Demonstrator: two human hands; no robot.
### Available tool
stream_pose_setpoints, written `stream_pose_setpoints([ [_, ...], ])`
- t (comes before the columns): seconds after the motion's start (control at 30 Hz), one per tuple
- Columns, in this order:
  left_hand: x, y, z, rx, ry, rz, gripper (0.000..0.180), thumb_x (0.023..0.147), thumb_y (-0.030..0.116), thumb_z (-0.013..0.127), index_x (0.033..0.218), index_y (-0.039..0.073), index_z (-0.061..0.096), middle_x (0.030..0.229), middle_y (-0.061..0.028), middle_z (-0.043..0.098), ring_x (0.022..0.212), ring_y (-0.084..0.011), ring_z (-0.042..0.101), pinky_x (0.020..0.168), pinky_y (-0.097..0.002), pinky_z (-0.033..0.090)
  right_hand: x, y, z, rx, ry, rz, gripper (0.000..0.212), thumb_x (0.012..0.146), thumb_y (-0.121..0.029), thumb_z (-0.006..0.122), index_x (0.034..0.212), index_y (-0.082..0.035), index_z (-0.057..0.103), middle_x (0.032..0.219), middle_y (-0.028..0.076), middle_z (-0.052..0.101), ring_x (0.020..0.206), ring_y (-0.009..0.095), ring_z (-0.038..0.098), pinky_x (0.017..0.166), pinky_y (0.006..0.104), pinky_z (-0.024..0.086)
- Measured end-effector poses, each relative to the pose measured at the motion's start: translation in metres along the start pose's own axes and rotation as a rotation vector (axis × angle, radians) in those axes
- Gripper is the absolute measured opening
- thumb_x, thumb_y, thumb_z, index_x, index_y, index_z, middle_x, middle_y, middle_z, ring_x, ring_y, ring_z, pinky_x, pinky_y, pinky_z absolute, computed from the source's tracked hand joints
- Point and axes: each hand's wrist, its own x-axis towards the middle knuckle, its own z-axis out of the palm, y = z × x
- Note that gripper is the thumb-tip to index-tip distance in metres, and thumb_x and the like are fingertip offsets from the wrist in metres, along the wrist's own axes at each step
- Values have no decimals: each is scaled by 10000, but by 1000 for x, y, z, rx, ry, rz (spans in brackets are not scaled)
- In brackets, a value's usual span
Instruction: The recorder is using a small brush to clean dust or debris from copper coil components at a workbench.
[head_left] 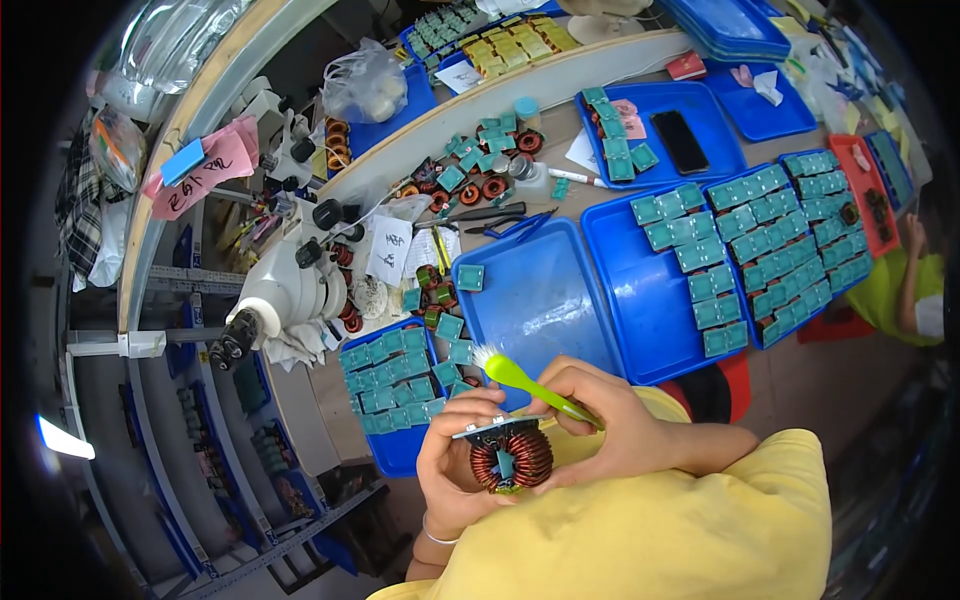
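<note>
My left hand (448,468) is closed around a toroidal coil (520,456) of copper-coloured wire, fixed to a small teal board at its top. The coil is held close to my body, above the bench's near edge. In my right hand (625,425) is a lime-green brush (516,377) with white bristles, which point away to the upper left. The brush slants over the board, its bristles apart from it. My right fingers also reach the coil's right side. Beyond my hands lies a blue tray (535,300) with one teal-topped piece at its upper left corner.
Blue trays with rows of teal-topped pieces stand at right (650,310) and left (400,452). A microscope (285,285) stands at left. Pliers (515,228), loose coils (470,192) and a bottle (532,180) lie farther back. A phone (680,141) rests in a far tray. Another person's arm (912,270) shows at far right.
</note>
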Motion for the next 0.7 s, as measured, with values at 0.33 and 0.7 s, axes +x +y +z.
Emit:
stream_pose_setpoints([
  [0.33, -3, 8, 0, -15, -66, -60, 673, 547, 196, 838, 1060, -20, 459, 1021, -163, 522, 1032, -289, 479, 936, -430, 345, 0, -7, -5, -45, 13, -45, 544, 586, -209, 830, 984, -23, 509, 891, 44, 448, 523, 47, 312, 478, 193, 262],
  [0.7, -5, 5, 4, -50, -83, 7, 768, 503, 169, 855, 1130, -24, 455, 1054, -161, 514, 966, -236, 538, 992, -465, 314, -1, -8, -3, -109, 24, -158, 556, 585, -223, 828, 1004, -5, 535, 934, 75, 535, 642, 73, 454, 437, 180, 277],
])
